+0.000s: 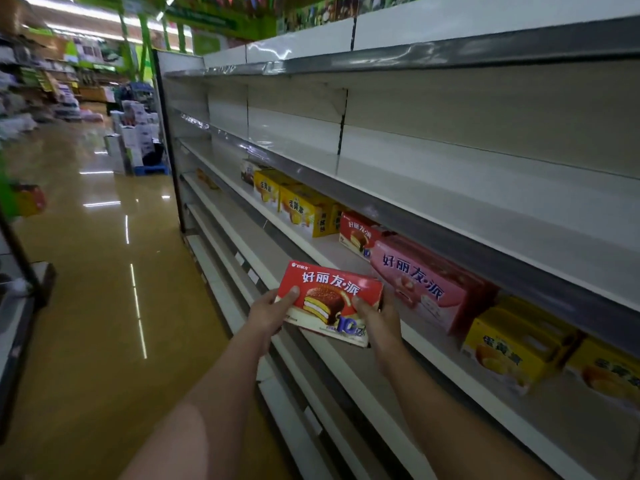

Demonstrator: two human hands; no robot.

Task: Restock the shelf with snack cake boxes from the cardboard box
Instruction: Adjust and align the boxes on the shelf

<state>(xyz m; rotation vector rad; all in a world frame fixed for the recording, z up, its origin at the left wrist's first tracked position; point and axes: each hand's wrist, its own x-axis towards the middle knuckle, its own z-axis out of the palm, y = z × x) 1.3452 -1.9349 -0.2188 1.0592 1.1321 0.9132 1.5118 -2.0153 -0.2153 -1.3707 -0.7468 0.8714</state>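
Observation:
I hold a red snack cake box (pixel 330 296) with both hands in front of the shelf's edge, its printed face toward me. My left hand (pixel 272 311) grips its left end, thumb on the front. My right hand (pixel 375 315) grips its right end. On the shelf (pixel 311 249) just behind stand another red box (pixel 358 233), a pink box (pixel 426 282) and yellow boxes (pixel 306 209) to the left and yellow boxes (pixel 512 348) to the right. The cardboard box is out of view.
White shelves (pixel 450 188) above hold nothing; lower shelf edges (pixel 242 296) jut out below my hands. A glossy tan aisle floor (pixel 104 289) stretches left, with a display stack (pixel 138 140) at the aisle's far end and a dark rack (pixel 20 271) at the left edge.

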